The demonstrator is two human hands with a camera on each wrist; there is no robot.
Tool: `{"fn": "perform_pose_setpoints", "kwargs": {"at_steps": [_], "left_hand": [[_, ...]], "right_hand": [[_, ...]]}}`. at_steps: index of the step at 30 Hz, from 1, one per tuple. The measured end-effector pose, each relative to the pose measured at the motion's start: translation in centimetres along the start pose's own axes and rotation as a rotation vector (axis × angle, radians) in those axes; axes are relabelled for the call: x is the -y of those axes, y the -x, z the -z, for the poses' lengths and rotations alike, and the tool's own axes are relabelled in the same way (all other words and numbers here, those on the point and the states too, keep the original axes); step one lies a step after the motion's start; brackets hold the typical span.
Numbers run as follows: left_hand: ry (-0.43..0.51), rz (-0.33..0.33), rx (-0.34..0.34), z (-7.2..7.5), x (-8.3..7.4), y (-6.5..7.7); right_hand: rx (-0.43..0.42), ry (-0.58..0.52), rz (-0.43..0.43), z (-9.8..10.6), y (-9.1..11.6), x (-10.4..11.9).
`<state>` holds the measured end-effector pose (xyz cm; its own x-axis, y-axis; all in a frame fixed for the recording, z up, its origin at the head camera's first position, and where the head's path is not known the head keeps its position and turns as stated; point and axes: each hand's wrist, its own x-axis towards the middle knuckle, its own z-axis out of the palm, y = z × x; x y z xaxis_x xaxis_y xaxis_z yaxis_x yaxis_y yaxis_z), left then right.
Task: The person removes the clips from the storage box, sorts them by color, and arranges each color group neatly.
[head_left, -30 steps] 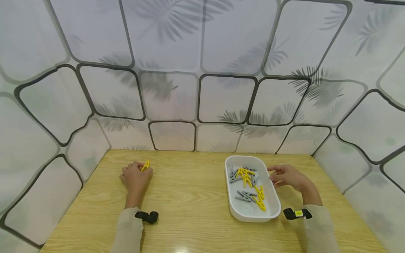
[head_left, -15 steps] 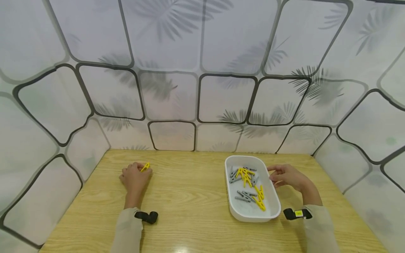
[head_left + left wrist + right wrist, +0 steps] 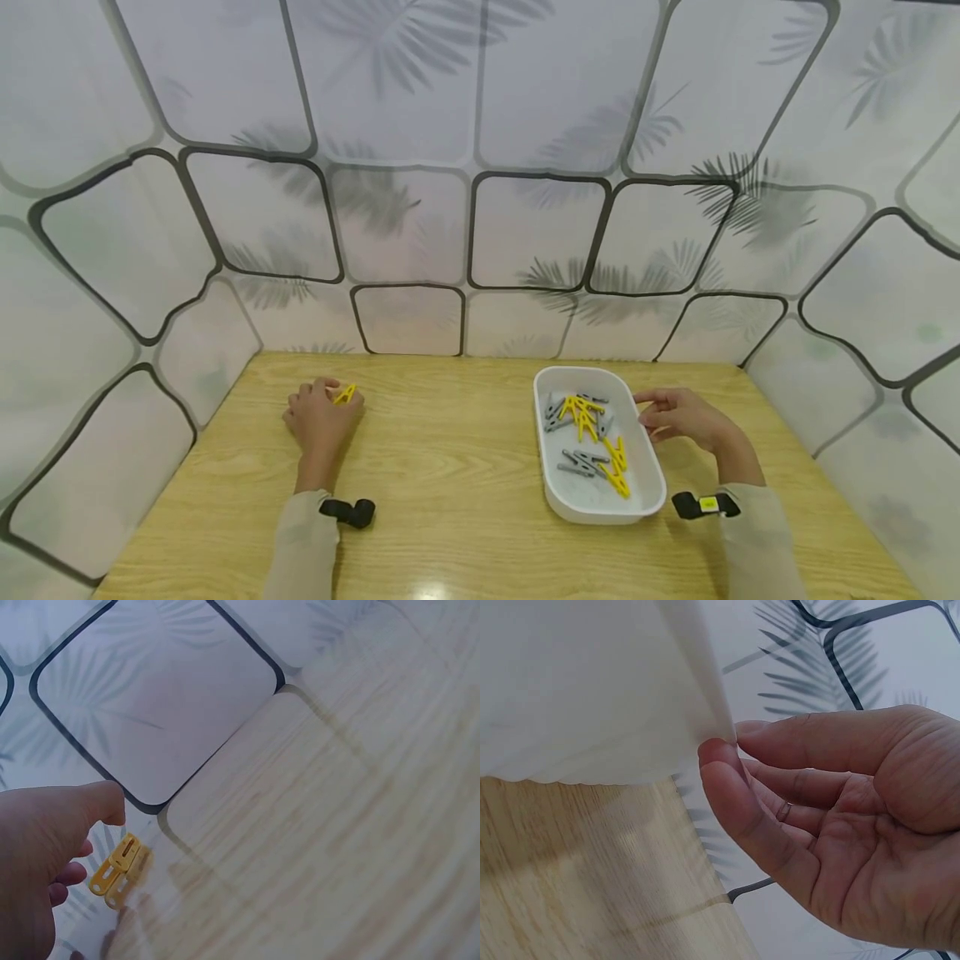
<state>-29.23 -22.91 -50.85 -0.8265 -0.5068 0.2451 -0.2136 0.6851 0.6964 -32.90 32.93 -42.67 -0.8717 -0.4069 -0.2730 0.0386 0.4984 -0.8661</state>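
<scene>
A yellow clothespin (image 3: 345,395) is by the fingers of my left hand (image 3: 318,417), at the far left of the table. In the left wrist view, this clothespin (image 3: 120,862) lies on the tabletop, with a gap between it and the thumb. The fingers curve loosely beside it, not round it. On the right stands a white plastic tray (image 3: 551,492), holding several yellow clothespins (image 3: 581,414) and several grey clothespins (image 3: 585,462). My right hand (image 3: 690,421) pinches the tray's right rim with thumb and fingertips; the right wrist view shows the tray's wall (image 3: 607,697) up close.
The wood-grain table (image 3: 442,475) runs between the hands. A patterned curtain (image 3: 405,229) closes off its back and both sides. A black wrist camera (image 3: 348,512) sits on the left sleeve, another wrist camera (image 3: 705,505) on the right.
The yellow clothespin at my left hand has tipped from nearly upright to lower and flatter, and the left hand has let go of it. The right hand and the tray stay put.
</scene>
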Motion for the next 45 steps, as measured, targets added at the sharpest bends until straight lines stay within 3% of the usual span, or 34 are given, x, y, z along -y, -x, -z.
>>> {"fn": "perform_pose_setpoints", "kwargs": {"at_steps": [11,17,27,30,36,45], "left_hand": [[0.007,-0.042,0.025,-0.1,-0.7,-0.1],[0.066,-0.084,0.007,0.2,-1.5,0.0],[0.150,-0.228,0.025,0.4,-5.1,0.3],[0.174,-0.289,0.012,0.1,-6.4,0.9],[0.196,-0.485,-0.016,-0.9,-9.8,2.2],[0.136,-0.748,0.104,-1.7,-16.1,3.4]], "right_hand": [[-0.014,0.006,0.000,0.1,0.1,-0.3],[-0.001,-0.007,0.009,0.2,-0.3,-0.2],[-0.012,0.006,0.009,0.2,-0.2,-0.1],[-0.012,0.002,0.008,0.2,-0.2,-0.2],[-0.022,-0.004,0.004,0.2,-0.3,-0.4],[-0.016,-0.005,0.009,0.2,-0.1,-0.2]]}}
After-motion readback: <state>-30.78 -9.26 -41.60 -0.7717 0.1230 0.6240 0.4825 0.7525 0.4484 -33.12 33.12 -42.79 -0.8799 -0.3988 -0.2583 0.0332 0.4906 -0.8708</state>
